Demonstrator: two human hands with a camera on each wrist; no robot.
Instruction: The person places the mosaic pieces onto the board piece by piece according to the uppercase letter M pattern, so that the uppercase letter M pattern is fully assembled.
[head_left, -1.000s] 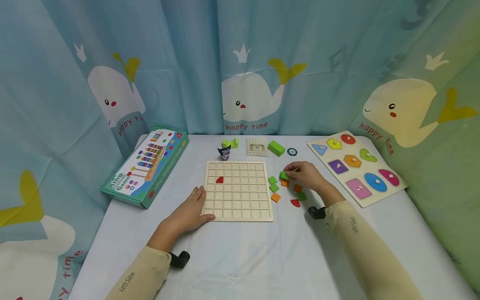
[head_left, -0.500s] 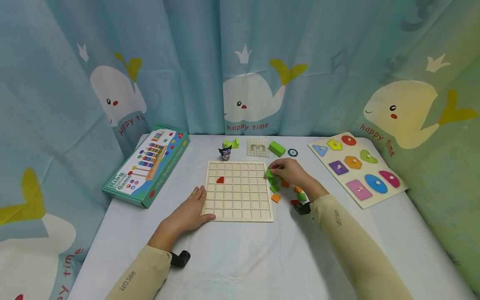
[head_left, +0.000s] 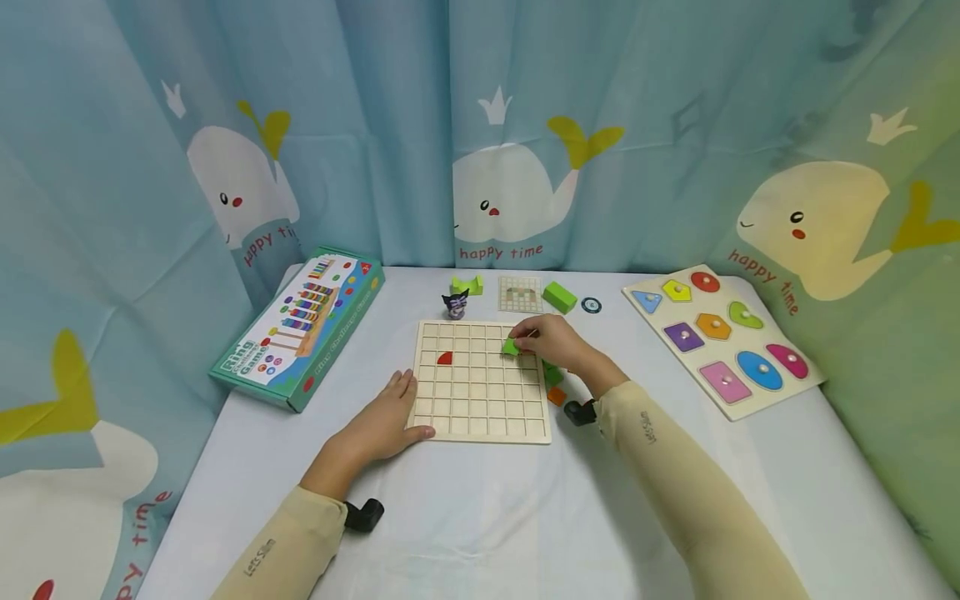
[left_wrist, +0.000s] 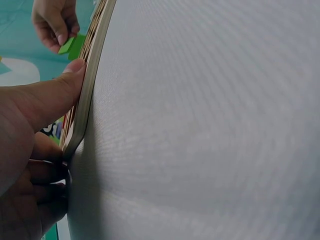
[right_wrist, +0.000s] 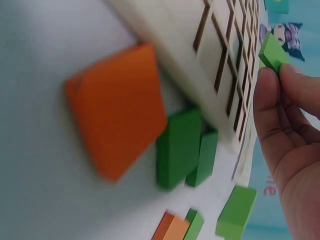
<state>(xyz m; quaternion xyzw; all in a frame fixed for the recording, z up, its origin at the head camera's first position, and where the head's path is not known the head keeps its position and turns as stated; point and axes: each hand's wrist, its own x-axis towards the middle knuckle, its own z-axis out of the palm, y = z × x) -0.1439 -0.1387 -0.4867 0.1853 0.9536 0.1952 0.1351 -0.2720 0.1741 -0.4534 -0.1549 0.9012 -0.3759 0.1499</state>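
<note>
Green block: (head_left: pixel 511 347) over the far right part of the grid board (head_left: pixel 480 400), tilted; its outline is nearly square, so no long axis stands out. Whether it touches the board cannot be told.
Right hand: (head_left: pixel 551 340) thumb and fingers pinch the green block.
Left hand: (head_left: pixel 378 425) fingers extended along the board's left edge, thumb spread onto its near edge.
Grid board: flat, square to the person, seven columns by seven rows.
Red piece: (head_left: pixel 445 358) one, a quarter-circle in a left-side cell, curved edge to the far left.
Box writing: "Ring Challenge Game" on the green box (head_left: pixel 300 325).
Curtain writing: "happy time" under whales on the curtain (head_left: pixel 405 125).
Loose blocks: beside the board, the right wrist view shows two orange blocks (right_wrist: pixel 117 115) and three small green ones (right_wrist: pixel 180 150).
Shape puzzle: (head_left: pixel 723 342) nine knobbed pieces.
</note>
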